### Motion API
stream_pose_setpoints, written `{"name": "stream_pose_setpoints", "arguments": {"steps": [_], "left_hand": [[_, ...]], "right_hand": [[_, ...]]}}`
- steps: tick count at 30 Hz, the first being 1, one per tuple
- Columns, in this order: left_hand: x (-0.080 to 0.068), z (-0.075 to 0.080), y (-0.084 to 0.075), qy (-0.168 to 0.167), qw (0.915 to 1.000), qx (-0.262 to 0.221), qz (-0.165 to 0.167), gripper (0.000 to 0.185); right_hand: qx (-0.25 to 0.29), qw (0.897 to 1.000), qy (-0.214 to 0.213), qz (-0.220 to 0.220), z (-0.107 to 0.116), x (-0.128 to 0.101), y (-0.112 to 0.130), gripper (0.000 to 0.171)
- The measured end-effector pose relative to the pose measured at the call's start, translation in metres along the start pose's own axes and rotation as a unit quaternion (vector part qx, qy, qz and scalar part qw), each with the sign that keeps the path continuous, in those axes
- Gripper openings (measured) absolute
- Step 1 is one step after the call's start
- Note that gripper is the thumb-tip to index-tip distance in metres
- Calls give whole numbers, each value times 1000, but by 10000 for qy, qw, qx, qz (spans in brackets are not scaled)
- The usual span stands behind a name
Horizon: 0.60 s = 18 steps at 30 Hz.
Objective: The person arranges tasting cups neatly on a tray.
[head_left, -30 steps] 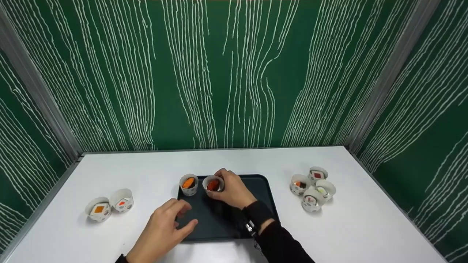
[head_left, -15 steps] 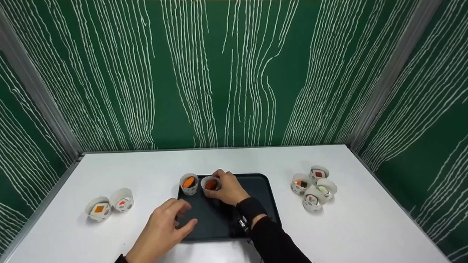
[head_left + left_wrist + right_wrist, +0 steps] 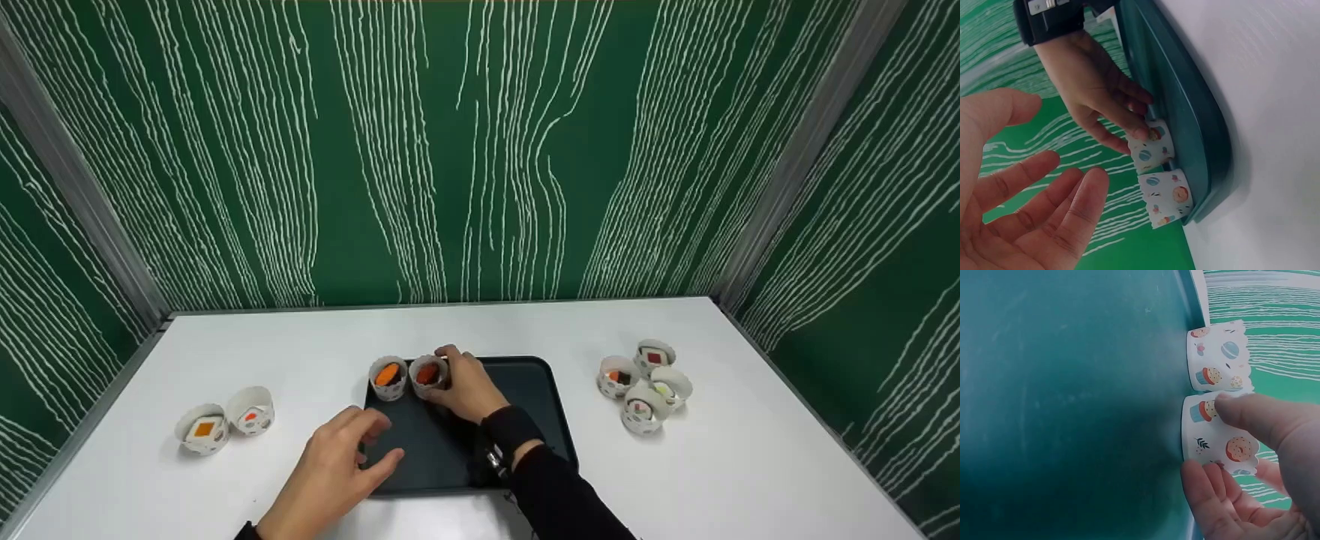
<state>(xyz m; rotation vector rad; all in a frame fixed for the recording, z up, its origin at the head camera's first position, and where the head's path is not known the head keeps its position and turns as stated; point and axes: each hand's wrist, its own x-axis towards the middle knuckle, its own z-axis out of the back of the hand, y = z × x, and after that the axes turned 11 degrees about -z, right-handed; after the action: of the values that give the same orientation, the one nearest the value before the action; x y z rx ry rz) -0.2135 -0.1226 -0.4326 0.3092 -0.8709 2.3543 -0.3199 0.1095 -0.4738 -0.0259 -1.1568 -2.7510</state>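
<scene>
My right hand (image 3: 469,390) holds a paper baking cup (image 3: 1216,433) between thumb and fingers at the back left of the dark tray (image 3: 427,457). In the head view a red-topped piece (image 3: 428,373), like toy sushi, shows inside this cup. Right beside it on the left stands another patterned paper cup (image 3: 388,394), with an orange-topped piece (image 3: 387,373) in it. The two cups sit side by side, upright, in the tray's corner. My left hand (image 3: 330,465) hovers by the tray's left front side, fingers loosely bent and thumb apart, holding nothing.
Two paper cups with sushi-like pieces, one orange-topped (image 3: 202,430) and one with a red centre (image 3: 252,417), stand on the white table (image 3: 315,345) at left. A cluster of several cups (image 3: 641,421) stands at right. Green panels (image 3: 480,150) with white lines enclose the back and sides.
My right hand has shifted the cup with the red-topped piece left, bringing it up beside the cup with the orange-topped piece. My left hand has barely moved.
</scene>
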Motion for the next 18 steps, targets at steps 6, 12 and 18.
{"name": "stream_pose_setpoints", "arguments": {"steps": [6, 12, 18], "left_hand": [[0, 1, -1, -19, 10000, 54, -37, 23], [1, 2, -3, 101, 9999, 13, 126, 24], [0, 4, -2, 29, 9999, 84, 76, 24]], "right_hand": [[46, 9998, 21, -199, 1, 1, 3, 61], [35, 9999, 26, -160, 4, 1, 4, 58], [32, 10000, -44, -79, 7, -2, 5, 57]]}}
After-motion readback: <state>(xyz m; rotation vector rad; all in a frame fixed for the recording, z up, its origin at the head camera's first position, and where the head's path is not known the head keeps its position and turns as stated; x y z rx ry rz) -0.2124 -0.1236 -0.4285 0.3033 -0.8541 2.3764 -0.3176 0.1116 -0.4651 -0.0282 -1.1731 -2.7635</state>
